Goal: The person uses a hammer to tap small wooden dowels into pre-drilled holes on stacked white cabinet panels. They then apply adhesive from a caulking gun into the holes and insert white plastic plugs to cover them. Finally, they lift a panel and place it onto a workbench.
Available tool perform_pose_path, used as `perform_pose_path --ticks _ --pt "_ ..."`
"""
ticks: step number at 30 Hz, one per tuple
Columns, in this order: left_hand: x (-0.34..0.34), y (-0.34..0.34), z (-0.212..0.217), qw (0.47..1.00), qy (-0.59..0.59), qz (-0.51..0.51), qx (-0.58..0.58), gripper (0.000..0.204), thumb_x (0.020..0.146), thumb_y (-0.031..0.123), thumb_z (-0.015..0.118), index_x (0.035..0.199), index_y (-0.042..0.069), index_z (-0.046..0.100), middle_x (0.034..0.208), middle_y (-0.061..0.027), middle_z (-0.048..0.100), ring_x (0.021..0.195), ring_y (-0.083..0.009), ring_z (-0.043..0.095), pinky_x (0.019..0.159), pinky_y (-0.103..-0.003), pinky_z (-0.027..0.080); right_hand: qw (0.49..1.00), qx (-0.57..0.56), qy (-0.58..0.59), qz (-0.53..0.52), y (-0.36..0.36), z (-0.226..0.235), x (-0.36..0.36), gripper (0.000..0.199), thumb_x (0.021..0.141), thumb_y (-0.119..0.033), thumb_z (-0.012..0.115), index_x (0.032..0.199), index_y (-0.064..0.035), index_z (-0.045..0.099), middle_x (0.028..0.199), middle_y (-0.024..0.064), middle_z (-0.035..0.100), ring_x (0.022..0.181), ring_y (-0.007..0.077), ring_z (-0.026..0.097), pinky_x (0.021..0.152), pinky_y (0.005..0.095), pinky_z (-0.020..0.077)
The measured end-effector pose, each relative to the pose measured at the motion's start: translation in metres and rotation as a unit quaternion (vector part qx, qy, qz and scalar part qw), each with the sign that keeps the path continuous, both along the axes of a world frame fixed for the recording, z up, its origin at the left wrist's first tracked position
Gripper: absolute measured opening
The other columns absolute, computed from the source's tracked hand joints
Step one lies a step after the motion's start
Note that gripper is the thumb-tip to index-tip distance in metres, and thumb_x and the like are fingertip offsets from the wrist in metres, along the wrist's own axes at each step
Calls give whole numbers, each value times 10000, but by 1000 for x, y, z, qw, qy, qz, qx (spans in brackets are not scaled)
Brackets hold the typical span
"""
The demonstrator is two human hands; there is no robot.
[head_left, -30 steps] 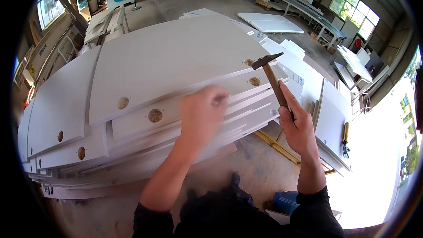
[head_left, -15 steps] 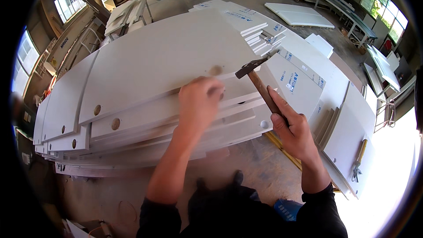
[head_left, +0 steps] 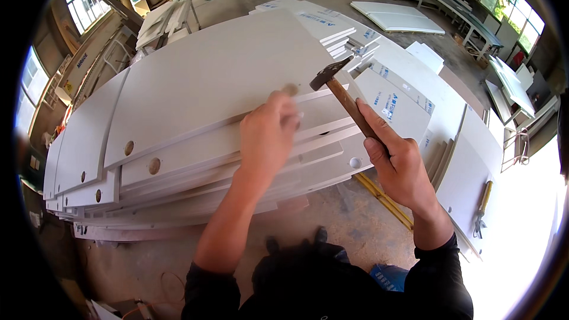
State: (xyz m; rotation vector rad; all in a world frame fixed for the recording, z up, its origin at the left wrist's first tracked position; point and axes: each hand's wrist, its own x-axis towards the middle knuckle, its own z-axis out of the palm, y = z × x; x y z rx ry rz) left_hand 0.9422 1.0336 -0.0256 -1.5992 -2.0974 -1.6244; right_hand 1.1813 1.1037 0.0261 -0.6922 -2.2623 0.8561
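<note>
The right hand (head_left: 403, 172), right of the middle of the frame, is wrapped around a hammer with a brown wooden handle and dark metal head (head_left: 346, 101). The left hand (head_left: 268, 133), near the middle, is curled and blurry over a pile of flat white boards (head_left: 201, 65); I cannot tell if it pinches anything

Black cloth upper garment (head_left: 308, 296), plain, loose-fitting; small pale mark at lower edge, illegible. Black left sleeve (head_left: 211, 290) and black right sleeve (head_left: 440, 272), soft-creased, both ending near elbow. Left hand (head_left: 269, 133) and right hand (head_left: 396, 166): bare, ungloved. Dark, round-toed shoes (head_left: 320, 235), one pair.
</note>
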Motion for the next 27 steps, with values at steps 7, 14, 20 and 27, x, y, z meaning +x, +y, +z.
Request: perform_pose_path --ticks 7,14,20,27 --pt "-5 -2 -2 1000 16 -8 0 211 880 -71 779 973 6 606 845 -108 773 720 -182 758 657 -302 570 997 21 -78 -2 -6 -2 -6 563 1011 -34 600 1560 -143 546 787 279 651 732 470 647 747 418 555" --pt "-5 -2 -2 1000 16 -18 17 220 872 -68 778 979 7 599 843 -115 772 718 -188 764 660 -308 575 993 86 -81 -4 -9 -3 -9 583 998 -50 612 1566 -160 539 724 276 629 686 469 635 671 469 533" --pt "-7 -2 0 1000 -5 -18 -17 226 854 -70 774 996 1 612 841 -119 778 738 -204 772 678 -320 588 985 111 -129 -6 -13 -8 -10 576 991 -45 611 1553 -156 551 698 261 627 679 475 643 671 504 533" --pt "-11 -16 19 998 -22 36 -44 216 864 -39 769 1048 -8 661 891 -99 790 787 -165 754 695 -311 571 980 138 -137 -26 -18 -2 -14 587 990 -32 597 1563 -146 536 725 249 661 708 456 675 720 476 565"
